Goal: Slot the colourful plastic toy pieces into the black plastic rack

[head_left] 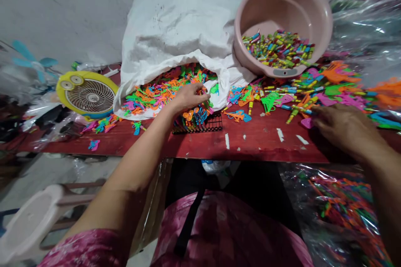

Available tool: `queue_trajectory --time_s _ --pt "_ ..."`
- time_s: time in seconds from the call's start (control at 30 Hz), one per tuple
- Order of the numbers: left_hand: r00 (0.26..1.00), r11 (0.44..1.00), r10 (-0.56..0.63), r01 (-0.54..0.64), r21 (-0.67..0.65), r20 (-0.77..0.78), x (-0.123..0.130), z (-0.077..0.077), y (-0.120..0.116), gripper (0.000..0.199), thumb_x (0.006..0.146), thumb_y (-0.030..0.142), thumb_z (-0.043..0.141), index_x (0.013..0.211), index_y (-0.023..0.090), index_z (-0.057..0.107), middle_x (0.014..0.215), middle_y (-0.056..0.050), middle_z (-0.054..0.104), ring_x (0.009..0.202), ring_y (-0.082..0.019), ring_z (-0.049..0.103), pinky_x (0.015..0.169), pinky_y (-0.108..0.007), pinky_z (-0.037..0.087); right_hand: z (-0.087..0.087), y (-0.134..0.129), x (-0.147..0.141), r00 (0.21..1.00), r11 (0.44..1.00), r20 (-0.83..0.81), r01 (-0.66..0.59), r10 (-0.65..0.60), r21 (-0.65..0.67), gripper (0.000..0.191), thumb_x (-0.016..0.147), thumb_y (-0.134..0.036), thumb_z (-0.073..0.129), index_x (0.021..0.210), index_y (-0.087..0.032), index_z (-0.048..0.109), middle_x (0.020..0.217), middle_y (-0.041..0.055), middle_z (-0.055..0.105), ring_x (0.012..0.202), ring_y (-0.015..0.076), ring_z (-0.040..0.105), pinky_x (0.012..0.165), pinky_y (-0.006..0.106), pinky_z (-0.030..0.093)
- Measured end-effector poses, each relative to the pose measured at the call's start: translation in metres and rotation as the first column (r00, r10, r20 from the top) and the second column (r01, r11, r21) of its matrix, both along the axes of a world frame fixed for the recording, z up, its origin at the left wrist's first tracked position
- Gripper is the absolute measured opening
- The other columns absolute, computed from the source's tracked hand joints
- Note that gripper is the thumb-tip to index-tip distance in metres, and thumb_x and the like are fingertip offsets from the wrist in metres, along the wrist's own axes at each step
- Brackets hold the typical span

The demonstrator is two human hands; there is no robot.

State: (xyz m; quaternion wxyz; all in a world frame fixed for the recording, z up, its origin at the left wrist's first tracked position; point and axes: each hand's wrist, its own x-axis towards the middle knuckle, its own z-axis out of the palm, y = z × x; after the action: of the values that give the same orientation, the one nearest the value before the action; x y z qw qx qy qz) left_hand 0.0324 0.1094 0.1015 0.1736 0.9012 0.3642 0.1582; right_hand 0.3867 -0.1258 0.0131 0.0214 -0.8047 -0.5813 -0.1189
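Note:
My left hand (191, 96) is over a small black wire rack (214, 123), at the mouth of a white sack (188, 21). Its fingers are loosely bent and apart, with nothing visible between them. Small orange and blue plastic pieces (197, 116) stand packed in the rack under it. Loose bright plastic pieces (156, 96) fill the sack's opening. At the right, my right hand (343, 127) curls its fingers down by a heap of the pieces. A blue-ended yellow stick (296, 110) reaches its fingertips; what they grip is hidden.
A pink basin (283, 71) of short coloured tubes stands behind the red table (257, 146). A yellow fan (90, 96) is at the left. Orange pieces (341, 73) are heaped at the right. Below are a pale stool (34, 221) and a clear bag of pieces (344, 212).

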Motion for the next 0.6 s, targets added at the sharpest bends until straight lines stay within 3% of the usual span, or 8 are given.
queue_trajectory --time_s 0.1,0.23,0.4,0.47,0.53,0.57,0.6 --pt "0.996 0.998 -0.063 0.064 -0.026 0.063 -0.002 -0.002 0.001 0.036 0.081 0.032 0.059 0.113 0.017 0.066 0.085 -0.001 0.062 0.074 -0.013 0.050 0.068 -0.024 0.038 -0.001 -0.002 0.016 0.995 1.000 -0.099 -0.023 0.024 0.005 0.042 0.090 -0.030 0.050 0.122 -0.008 0.068 0.106 0.0190 0.070 0.095 0.0273 0.060 0.081 0.035 0.043" --pt "0.995 0.994 -0.078 0.083 -0.072 0.066 -0.002 -0.003 0.000 0.029 0.080 0.029 0.057 0.103 0.017 0.070 0.079 0.000 0.060 0.071 -0.012 0.049 0.066 -0.023 0.038 0.016 -0.009 0.022 0.970 0.999 -0.241 0.039 -0.033 0.021 0.041 0.081 -0.032 0.057 0.115 -0.013 0.072 0.108 0.0169 0.072 0.091 0.0280 0.063 0.076 0.036 0.045" --pt "0.992 0.993 -0.093 0.099 -0.066 0.081 -0.002 -0.001 -0.003 0.028 0.081 0.028 0.056 0.101 0.016 0.070 0.076 0.000 0.060 0.069 -0.012 0.050 0.062 -0.024 0.037 0.045 -0.015 -0.013 0.898 0.964 -0.440 0.105 0.013 0.242 0.042 0.080 -0.044 0.056 0.110 -0.020 0.073 0.098 0.0134 0.074 0.080 0.0260 0.064 0.073 0.040 0.046" --pt "0.993 0.993 -0.097 0.101 -0.059 0.072 -0.002 -0.001 -0.003 0.028 0.081 0.028 0.056 0.102 0.016 0.070 0.078 -0.001 0.062 0.070 -0.013 0.051 0.064 -0.025 0.037 0.048 -0.010 -0.043 0.789 0.922 -0.610 0.180 0.071 0.341 0.045 0.076 -0.049 0.061 0.109 -0.021 0.073 0.096 0.0115 0.073 0.078 0.0244 0.063 0.069 0.039 0.047" --pt "0.994 0.994 -0.094 0.096 -0.044 0.060 -0.002 0.000 -0.004 0.027 0.083 0.029 0.056 0.102 0.016 0.070 0.080 -0.001 0.063 0.071 -0.013 0.052 0.065 -0.025 0.038 0.042 0.001 -0.077 0.543 0.899 -0.825 0.268 0.156 0.346 0.054 0.068 -0.049 0.071 0.113 -0.020 0.072 0.093 0.0092 0.072 0.071 0.0206 0.062 0.062 0.034 0.047" --pt "0.994 0.995 -0.091 0.093 -0.035 0.052 -0.002 0.000 -0.004 0.027 0.083 0.030 0.057 0.103 0.017 0.070 0.081 -0.001 0.063 0.072 -0.013 0.052 0.066 -0.025 0.038 0.037 0.007 -0.094 0.393 0.908 -0.898 0.272 0.198 0.319 0.058 0.065 -0.050 0.075 0.114 -0.019 0.070 0.090 0.0074 0.071 0.069 0.0184 0.061 0.060 0.032 0.047" --pt "0.995 0.996 -0.087 0.089 -0.026 0.043 -0.001 0.000 -0.004 0.027 0.084 0.031 0.057 0.103 0.017 0.070 0.081 -0.001 0.064 0.073 -0.014 0.052 0.066 -0.025 0.038 0.030 0.014 -0.110 0.292 0.924 -0.932 0.248 0.216 0.292 0.059 0.063 -0.050 0.077 0.113 -0.019 0.070 0.085 0.0054 0.070 0.066 0.0168 0.059 0.058 0.030 0.047"
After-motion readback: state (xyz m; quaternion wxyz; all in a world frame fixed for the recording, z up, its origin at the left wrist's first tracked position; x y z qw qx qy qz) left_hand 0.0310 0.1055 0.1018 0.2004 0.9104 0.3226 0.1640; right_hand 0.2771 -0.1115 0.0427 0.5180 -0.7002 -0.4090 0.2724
